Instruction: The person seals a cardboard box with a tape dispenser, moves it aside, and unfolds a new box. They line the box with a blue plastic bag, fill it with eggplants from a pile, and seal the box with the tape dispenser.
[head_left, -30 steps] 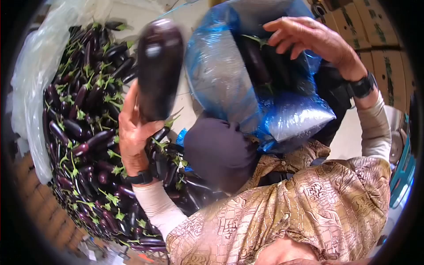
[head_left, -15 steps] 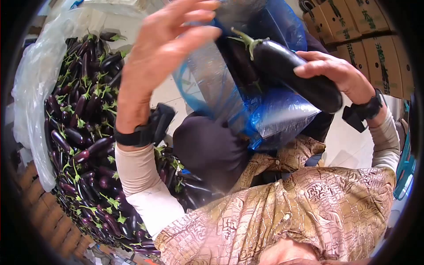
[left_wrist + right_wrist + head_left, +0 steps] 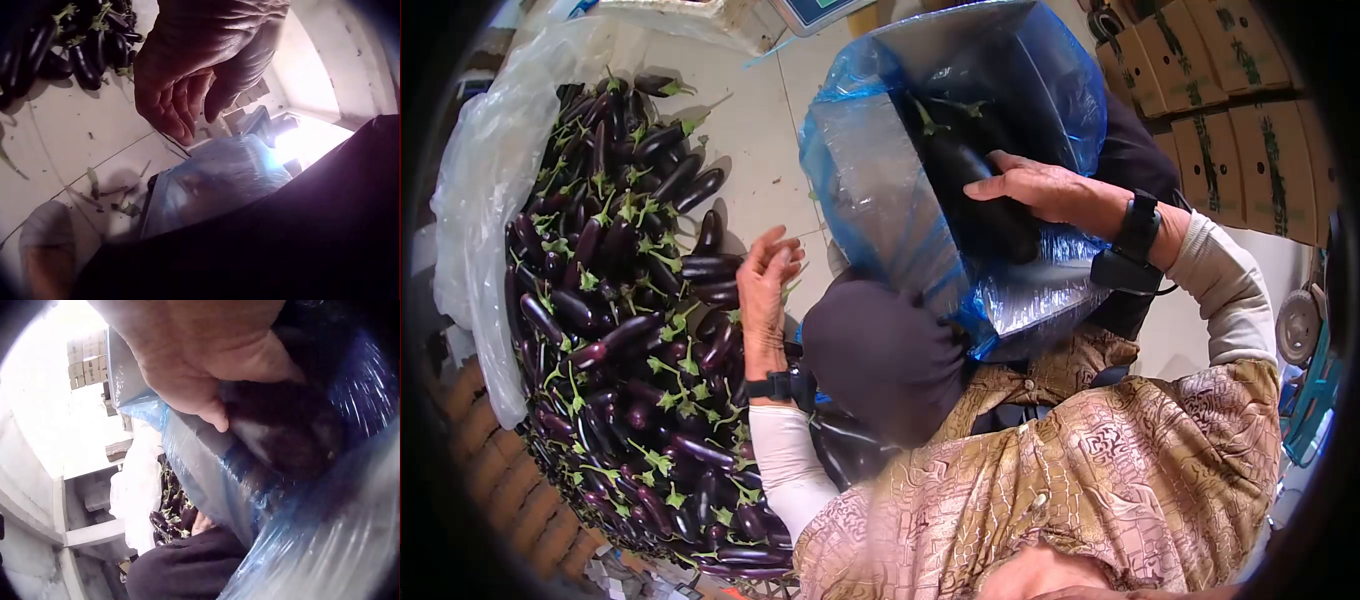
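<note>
My right hand (image 3: pixel 1050 190) grips a large dark eggplant (image 3: pixel 960 165) by its thick end, with thumb on top, inside a box lined with a blue plastic bag (image 3: pixel 885 170). The eggplant's green stem points toward the far left of the box, and more eggplants lie beside it there. In the right wrist view the eggplant's rounded end (image 3: pixel 281 437) shows below the hand. My left hand (image 3: pixel 766 285) is beside the heap of loose eggplants (image 3: pixel 610 330), fingers loosely bent and nothing in them. From the left wrist view, this hand (image 3: pixel 200 62) hangs above the tiled floor.
Crumpled clear plastic sheeting (image 3: pixel 485 220) borders the heap on the left. Stacked cardboard boxes (image 3: pixel 1215 160) stand at the right. A knee in dark trousers (image 3: pixel 880 360) is between the heap and the lined box. Scale-like equipment (image 3: pixel 815 12) shows at the top edge.
The left hand passed an eggplant across to the right hand, then returned toward the heap without it. The right hand has turned and lowered that eggplant into the lined box.
</note>
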Motion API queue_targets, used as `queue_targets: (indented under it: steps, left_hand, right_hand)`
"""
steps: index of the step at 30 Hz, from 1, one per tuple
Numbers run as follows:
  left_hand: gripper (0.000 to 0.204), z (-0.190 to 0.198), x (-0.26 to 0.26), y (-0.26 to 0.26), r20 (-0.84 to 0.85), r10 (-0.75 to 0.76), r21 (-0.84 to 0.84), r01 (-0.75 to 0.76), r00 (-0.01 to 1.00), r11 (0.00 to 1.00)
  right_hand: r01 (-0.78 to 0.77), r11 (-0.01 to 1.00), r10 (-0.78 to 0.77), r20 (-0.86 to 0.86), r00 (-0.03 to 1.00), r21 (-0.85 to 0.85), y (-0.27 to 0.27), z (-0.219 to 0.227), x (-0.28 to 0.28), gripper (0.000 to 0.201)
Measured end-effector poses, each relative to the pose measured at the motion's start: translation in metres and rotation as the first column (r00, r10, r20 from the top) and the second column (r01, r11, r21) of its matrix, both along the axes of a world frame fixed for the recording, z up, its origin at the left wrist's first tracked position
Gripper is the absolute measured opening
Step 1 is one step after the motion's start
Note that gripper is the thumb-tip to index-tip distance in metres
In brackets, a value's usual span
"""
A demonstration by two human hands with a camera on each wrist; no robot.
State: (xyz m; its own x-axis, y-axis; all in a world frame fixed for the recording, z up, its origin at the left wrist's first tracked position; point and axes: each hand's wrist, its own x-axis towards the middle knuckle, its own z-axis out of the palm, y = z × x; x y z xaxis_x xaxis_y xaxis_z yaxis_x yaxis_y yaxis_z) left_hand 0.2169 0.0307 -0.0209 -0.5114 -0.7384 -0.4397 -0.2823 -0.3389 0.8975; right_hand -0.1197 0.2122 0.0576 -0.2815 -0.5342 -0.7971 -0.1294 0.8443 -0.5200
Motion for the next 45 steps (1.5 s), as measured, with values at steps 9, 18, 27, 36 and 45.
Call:
queue_targets:
  steps: [9,18,27,36,45]
  left_hand:
    - [0.033,-0.043,-0.011,0.029,0.045,0.122,0.156,-0.128,0.991,0.979]
    - [0.035,-0.069,-0.008,0.042,0.015,0.113,0.193,-0.114,0.993,0.975]
    - [0.037,-0.094,0.001,0.043,0.011,0.095,0.253,-0.095,0.995,0.963]
    - [0.038,-0.115,-0.003,0.055,0.003,0.085,0.31,-0.082,0.996,0.947]
    - [0.037,-0.095,-0.001,0.073,0.129,0.088,0.343,-0.127,0.988,0.931]
  right_hand:
    - [0.279,0.956,-0.256,0.204,0.945,-0.091,-0.003,-0.066,0.029,0.079]
    - [-0.504,0.863,0.47,-0.414,0.779,0.032,-0.021,-0.055,0.01,0.083]
    - [-0.702,0.711,0.673,-0.258,0.693,-0.033,-0.053,-0.043,-0.049,0.048]
    - [-0.899,0.012,0.714,-0.634,-0.298,0.437,-0.113,-0.151,-0.076,0.034]
    - [-0.961,0.275,0.683,-0.711,0.165,0.042,-0.092,-0.171,-0.075,0.028]
